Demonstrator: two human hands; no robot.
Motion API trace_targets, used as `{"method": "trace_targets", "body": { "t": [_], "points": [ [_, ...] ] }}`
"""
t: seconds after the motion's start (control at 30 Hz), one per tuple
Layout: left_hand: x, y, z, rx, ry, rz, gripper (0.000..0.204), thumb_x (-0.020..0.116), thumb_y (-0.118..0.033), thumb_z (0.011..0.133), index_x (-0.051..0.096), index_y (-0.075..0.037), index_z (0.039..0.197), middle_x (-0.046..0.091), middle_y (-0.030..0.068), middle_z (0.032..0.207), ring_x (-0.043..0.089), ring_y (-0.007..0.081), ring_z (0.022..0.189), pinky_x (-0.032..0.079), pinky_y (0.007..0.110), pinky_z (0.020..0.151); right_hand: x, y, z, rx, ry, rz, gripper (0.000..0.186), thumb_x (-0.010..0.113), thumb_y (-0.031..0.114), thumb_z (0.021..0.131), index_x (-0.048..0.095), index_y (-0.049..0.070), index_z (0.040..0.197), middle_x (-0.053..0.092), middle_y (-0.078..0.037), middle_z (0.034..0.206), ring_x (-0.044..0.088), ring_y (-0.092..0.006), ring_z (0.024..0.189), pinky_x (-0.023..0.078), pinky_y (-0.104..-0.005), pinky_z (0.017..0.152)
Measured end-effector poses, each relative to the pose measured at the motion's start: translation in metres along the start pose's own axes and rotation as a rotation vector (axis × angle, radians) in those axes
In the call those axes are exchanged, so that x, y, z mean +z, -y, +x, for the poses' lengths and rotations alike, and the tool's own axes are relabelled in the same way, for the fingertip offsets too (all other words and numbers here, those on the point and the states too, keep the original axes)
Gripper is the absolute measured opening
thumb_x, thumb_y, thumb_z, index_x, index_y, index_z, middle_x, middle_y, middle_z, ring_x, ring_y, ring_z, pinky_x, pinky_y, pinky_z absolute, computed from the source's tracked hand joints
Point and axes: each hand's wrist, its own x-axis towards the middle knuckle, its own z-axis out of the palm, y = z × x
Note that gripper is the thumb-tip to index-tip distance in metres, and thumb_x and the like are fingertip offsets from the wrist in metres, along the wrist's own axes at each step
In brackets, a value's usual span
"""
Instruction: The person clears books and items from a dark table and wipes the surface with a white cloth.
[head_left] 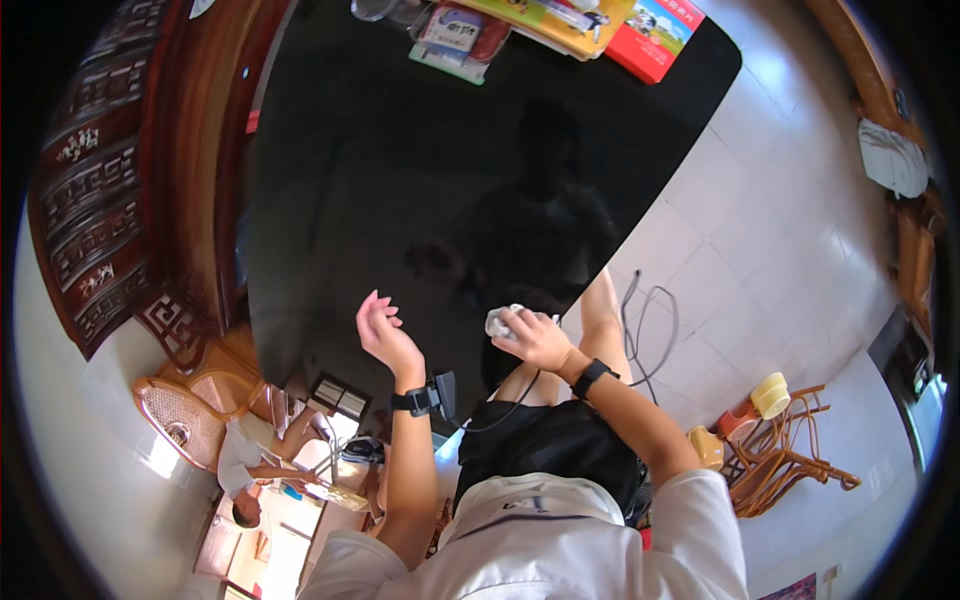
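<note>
A glossy black table [400, 190] stretches out in front of me. My right hand [538, 342] is closed over a crumpled whitish cloth [496, 322] at the near right edge of the tabletop. Whether it is fabric or paper is too small to tell. Over the table's near part, my left hand [388, 338] is raised with its fingers loosely bent and nothing in them. Each wrist wears a black strap, and a dark box-like device [443, 394] sits on the left one.
Along the table's far edge lie a red box [654, 42], yellow packages [570, 30] and a clear container [458, 38]. A dark cable [655, 340] loops over the floor at right. Carved wooden furniture [100, 200] stands left. Another person [245, 460] sits at lower left.
</note>
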Motion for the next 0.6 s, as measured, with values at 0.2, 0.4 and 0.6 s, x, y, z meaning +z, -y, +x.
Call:
{"method": "trace_targets", "body": {
  "t": [0.2, 0.4, 0.6],
  "points": [
    [0.000, -0.006, -0.006, 0.044, 0.027, 0.030, 0.022, 0.042, -0.008, 0.083, 0.057, 0.000, 0.097, 0.058, 0.0044, 0.083, 0.049, 0.0092, 0.067, 0.037, 0.020, 0.056, -0.096, -0.128, 0.010, 0.272, -0.256, -0.363, 0.029, 0.063, 0.018, 0.068, 0.059, 0.015, 0.096, 0.055, -0.012, 0.098, 0.057, -0.0294, 0.084, 0.049, -0.0391, 0.064],
    [0.051, -0.014, -0.022, 0.187, 0.249, 0.103, 0.022, 0.046, 0.000, 0.081, 0.055, 0.000, 0.102, 0.057, 0.0073, 0.091, 0.053, 0.0116, 0.078, 0.043, 0.022, 0.069, -0.251, -0.244, 0.071, 0.679, -0.646, -0.661, 0.034, 0.065, 0.006, 0.064, 0.059, 0.013, 0.097, 0.055, -0.011, 0.098, 0.056, -0.0311, 0.087, 0.049, -0.0371, 0.070],
    [0.148, -0.059, -0.038, 0.456, 0.539, 0.104, 0.018, 0.052, -0.003, 0.080, 0.057, -0.001, 0.097, 0.056, 0.0045, 0.082, 0.052, 0.0109, 0.068, 0.040, 0.021, 0.058, -0.192, -0.199, 0.081, 0.328, -0.569, -0.408, 0.050, 0.067, 0.006, 0.053, 0.053, 0.012, 0.100, 0.055, -0.011, 0.102, 0.055, -0.0279, 0.086, 0.049, -0.0353, 0.070]
  ]
}}
